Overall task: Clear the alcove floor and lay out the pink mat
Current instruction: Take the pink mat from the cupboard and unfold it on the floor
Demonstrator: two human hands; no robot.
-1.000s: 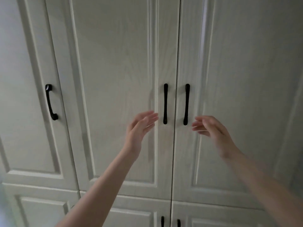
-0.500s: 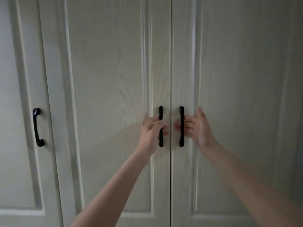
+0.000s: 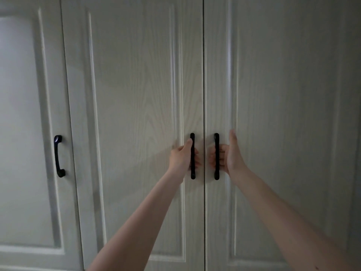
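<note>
Two tall pale wardrobe doors meet at a dark vertical seam in the middle of the view, both closed. My left hand (image 3: 180, 157) grips the black bar handle (image 3: 192, 137) of the left door (image 3: 136, 114), fingers hooked behind it and thumb along its front. My right hand (image 3: 231, 155) holds the black bar handle (image 3: 216, 138) of the right door (image 3: 283, 114), fingers curled behind it, thumb pointing up. No pink mat and no alcove floor are in view.
A third door (image 3: 23, 133) at the far left is closed and carries its own curved black handle (image 3: 58, 155). The doors fill the whole view at arm's length.
Both hands reached forward from open air to the two middle handles and closed round them. The view drew nearer to the doors. The doors stay closed.
</note>
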